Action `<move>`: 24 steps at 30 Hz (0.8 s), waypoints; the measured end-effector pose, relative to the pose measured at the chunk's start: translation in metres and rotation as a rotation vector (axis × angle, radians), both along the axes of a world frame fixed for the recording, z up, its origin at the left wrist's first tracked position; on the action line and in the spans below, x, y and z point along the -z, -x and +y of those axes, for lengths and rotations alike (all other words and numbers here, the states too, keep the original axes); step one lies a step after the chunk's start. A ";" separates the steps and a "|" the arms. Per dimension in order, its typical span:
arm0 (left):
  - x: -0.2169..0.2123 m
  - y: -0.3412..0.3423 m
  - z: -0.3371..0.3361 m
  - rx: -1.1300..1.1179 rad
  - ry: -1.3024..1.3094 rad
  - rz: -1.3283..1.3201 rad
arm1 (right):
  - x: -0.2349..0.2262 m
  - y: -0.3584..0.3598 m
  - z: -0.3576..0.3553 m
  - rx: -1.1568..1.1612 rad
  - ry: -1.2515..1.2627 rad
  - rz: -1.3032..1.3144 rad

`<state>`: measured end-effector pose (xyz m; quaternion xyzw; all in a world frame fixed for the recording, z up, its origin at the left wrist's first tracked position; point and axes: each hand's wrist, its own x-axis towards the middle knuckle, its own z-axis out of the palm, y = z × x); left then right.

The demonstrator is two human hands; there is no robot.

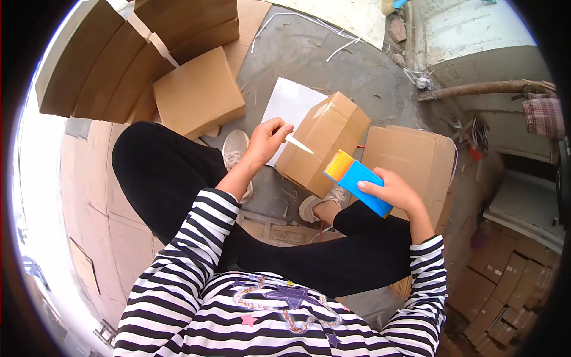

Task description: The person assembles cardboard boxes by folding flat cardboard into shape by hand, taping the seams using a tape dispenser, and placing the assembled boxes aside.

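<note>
A closed brown cardboard box (326, 140) stands tilted in view between my feet, with glossy tape along its top. My left hand (267, 141) is at the box's left side, thumb and fingers pinched together. By the fingertips a narrow white streak (300, 144) lies on the box; whether it is tape or glare I cannot tell, and what the fingers hold is not clear. My right hand (392, 189) grips a flat blue block with a yellow end (360, 183), thumb on top. The yellow end points to the box's near right corner.
A white sheet (286, 107) lies on the grey floor behind the box. To the right is a flat-topped carton (407, 157). Brown cartons (199, 92) are stacked at the far left. White strapping (342, 49) lies on the floor, and a wooden pole (476, 89) juts in at right.
</note>
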<state>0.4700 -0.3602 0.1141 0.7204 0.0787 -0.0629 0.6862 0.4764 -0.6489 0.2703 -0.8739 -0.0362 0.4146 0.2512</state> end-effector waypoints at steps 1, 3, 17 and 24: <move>0.014 0.001 -0.002 -0.005 0.007 0.008 | 0.007 -0.006 0.003 -0.028 0.059 0.016; 0.028 0.000 -0.008 -0.057 0.039 0.008 | 0.015 -0.012 0.009 -0.062 0.122 0.043; 0.082 0.026 -0.068 -0.203 0.195 0.159 | 0.046 -0.025 0.010 -0.029 0.247 0.167; 0.130 0.023 -0.049 -0.219 -0.208 0.347 | 0.052 -0.029 0.022 -0.039 0.246 0.188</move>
